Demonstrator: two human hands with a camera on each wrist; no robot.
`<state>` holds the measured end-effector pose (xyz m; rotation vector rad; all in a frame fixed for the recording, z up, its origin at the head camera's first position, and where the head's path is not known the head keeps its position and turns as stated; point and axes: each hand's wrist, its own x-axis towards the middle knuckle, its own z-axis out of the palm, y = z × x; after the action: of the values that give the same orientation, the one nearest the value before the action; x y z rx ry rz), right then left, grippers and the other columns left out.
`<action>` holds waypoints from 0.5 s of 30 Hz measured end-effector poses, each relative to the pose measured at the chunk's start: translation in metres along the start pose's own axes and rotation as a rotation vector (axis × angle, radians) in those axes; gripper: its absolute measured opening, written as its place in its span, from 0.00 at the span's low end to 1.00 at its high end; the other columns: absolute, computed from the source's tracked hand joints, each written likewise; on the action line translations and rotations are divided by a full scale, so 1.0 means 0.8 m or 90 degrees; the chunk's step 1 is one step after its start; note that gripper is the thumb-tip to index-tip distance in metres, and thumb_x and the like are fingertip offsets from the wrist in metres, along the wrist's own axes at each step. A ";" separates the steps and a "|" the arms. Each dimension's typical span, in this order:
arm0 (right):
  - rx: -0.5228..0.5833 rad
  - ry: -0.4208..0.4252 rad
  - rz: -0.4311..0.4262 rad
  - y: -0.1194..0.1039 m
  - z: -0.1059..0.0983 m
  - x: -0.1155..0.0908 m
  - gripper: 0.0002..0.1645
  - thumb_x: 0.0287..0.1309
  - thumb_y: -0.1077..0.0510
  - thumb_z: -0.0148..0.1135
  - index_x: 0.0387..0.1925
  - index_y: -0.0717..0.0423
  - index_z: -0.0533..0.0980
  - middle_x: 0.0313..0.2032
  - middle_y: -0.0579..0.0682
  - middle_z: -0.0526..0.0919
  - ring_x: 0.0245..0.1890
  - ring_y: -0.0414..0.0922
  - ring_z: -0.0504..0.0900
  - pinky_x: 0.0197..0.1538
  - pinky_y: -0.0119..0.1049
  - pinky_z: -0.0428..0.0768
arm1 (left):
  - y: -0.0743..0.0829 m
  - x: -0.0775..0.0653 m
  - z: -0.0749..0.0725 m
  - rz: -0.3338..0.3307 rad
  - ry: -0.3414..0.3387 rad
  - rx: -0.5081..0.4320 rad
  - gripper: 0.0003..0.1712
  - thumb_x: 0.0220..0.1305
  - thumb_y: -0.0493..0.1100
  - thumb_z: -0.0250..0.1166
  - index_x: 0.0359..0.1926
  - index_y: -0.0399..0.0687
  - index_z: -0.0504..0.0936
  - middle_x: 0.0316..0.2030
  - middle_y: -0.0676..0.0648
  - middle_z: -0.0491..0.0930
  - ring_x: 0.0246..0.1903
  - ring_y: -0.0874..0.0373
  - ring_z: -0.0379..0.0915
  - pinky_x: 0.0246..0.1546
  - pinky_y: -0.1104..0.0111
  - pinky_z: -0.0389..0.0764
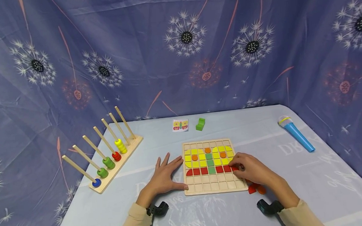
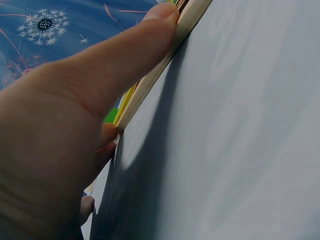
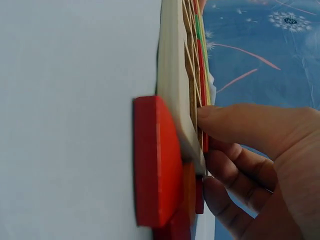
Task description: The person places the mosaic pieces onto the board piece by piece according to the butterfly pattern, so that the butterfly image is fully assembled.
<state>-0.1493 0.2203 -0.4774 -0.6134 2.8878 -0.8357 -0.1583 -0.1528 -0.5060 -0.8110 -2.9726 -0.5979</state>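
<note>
A wooden grid board (image 1: 203,187) lies on the table, bearing yellow, red, green and orange pieces. Spread along its left edge, my left hand (image 1: 163,178) touches the frame with fingers and thumb fairly straight; the left wrist view shows the thumb (image 2: 145,42) against the wooden side. At the right end of the red row, my right hand (image 1: 252,168) pinches a red piece (image 1: 234,168) over the grid. Its thumb (image 3: 235,122) and fingertips close around that piece in the right wrist view, which hides most of its shape.
Loose red pieces (image 1: 252,188) and an orange disc (image 1: 261,190) lie by the board's lower right corner. A pattern card (image 1: 180,125) and a green block (image 1: 200,124) are behind the board. A peg stand (image 1: 116,167) with coloured beads is left; a blue toy microphone (image 1: 299,135), right.
</note>
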 end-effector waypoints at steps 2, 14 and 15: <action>-0.001 -0.001 -0.004 0.002 -0.001 0.001 0.16 0.49 0.56 0.74 0.42 0.43 0.84 0.38 0.36 0.76 0.39 0.39 0.72 0.44 0.37 0.76 | 0.000 0.000 0.000 0.000 -0.001 0.001 0.63 0.35 0.84 0.62 0.72 0.60 0.63 0.70 0.61 0.57 0.73 0.45 0.34 0.66 0.41 0.31; 0.060 0.033 0.035 0.031 -0.019 -0.007 0.16 0.53 0.60 0.70 0.45 0.48 0.82 0.41 0.42 0.79 0.39 0.44 0.74 0.44 0.41 0.77 | 0.004 0.000 -0.002 0.018 -0.028 0.059 0.72 0.28 0.89 0.56 0.74 0.58 0.57 0.74 0.56 0.49 0.73 0.44 0.32 0.63 0.36 0.32; 0.048 0.033 0.039 0.034 -0.020 -0.009 0.16 0.52 0.60 0.70 0.46 0.48 0.82 0.42 0.42 0.79 0.40 0.44 0.74 0.45 0.43 0.77 | 0.004 0.000 -0.002 0.018 -0.033 0.065 0.73 0.27 0.90 0.56 0.74 0.58 0.57 0.74 0.56 0.48 0.73 0.45 0.31 0.63 0.35 0.32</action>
<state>-0.1554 0.2521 -0.4780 -0.5017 2.8888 -0.9598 -0.1567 -0.1511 -0.5031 -0.8704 -3.0034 -0.4262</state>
